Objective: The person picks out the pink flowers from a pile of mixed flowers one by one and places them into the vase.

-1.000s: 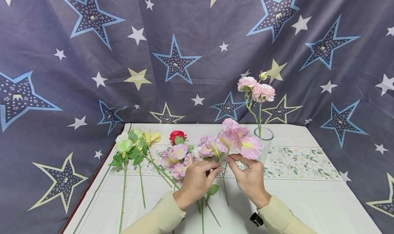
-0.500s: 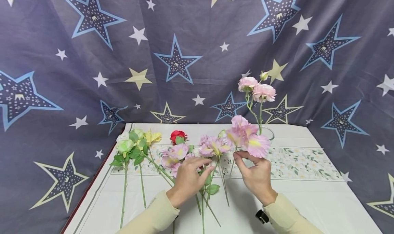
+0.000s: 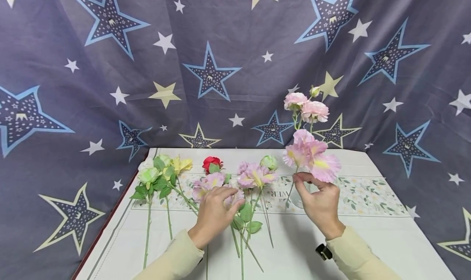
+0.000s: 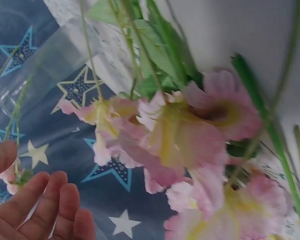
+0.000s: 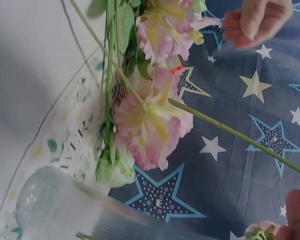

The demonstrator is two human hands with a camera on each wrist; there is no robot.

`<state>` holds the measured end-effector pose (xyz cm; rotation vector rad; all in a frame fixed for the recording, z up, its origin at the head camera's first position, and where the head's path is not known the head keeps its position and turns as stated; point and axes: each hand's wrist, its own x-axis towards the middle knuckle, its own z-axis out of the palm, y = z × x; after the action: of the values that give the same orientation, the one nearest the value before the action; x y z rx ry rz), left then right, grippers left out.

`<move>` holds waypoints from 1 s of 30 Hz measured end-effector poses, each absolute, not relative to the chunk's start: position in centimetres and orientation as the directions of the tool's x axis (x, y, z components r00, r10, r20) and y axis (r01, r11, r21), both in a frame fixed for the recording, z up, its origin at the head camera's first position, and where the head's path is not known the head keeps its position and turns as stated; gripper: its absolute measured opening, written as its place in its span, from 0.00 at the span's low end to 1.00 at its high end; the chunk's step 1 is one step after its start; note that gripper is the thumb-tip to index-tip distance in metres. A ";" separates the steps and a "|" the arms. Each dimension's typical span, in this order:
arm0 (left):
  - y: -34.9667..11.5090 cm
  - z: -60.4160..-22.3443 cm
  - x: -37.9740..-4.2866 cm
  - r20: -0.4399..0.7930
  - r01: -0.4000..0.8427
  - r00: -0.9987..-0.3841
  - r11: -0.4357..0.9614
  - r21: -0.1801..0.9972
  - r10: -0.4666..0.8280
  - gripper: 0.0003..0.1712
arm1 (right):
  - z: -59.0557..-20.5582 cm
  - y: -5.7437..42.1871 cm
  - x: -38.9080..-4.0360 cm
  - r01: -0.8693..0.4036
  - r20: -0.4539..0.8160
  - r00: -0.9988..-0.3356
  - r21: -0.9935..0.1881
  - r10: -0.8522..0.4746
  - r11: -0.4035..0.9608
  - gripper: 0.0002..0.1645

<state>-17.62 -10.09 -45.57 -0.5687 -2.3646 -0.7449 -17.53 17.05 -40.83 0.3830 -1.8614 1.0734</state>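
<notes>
My right hand (image 3: 321, 200) pinches the thin stem of a pink-and-yellow iris (image 3: 312, 155) and holds it above the table. The stem's lower end (image 5: 205, 117) hangs free in the right wrist view. Behind this hand stands a clear glass vase (image 5: 55, 200) with pink ranunculus (image 3: 314, 111) in it; the iris and hand hide most of the vase in the head view. My left hand (image 3: 215, 214) holds nothing, its fingers loosely extended (image 4: 47, 205) over other pink irises (image 3: 207, 186) lying on the table.
White and yellow flowers (image 3: 149, 174) with long stems lie at the left. A red rose (image 3: 212, 164) lies at the back, and another iris (image 3: 256, 175) lies beside a pale green bloom (image 3: 269, 162). A floral runner (image 3: 364, 194) crosses the white tablecloth (image 3: 382, 247). A starry curtain (image 3: 235, 26) hangs behind.
My right hand has carried the iris rightward and slightly up, in front of the vase. My left hand has drawn away to the left and its fingers have loosened.
</notes>
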 end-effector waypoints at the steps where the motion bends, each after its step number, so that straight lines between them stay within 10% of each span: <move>1: -10.3 -45.7 -17.6 0.642 0.543 -0.735 0.756 0.366 0.217 0.17 | -40.7 17.2 -17.5 -0.635 0.834 -0.525 -0.517 0.170 0.574 0.03; 30: -15.5 -47.7 -17.1 0.582 0.446 -0.797 0.806 0.389 0.160 0.21 | -34.5 18.8 -16.7 -0.635 0.858 -0.437 -0.508 0.271 0.583 0.02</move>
<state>-17.09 -15.50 -47.71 -0.4484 -2.4525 -0.7088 -16.71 18.83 -34.55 0.3015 -1.7419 1.0551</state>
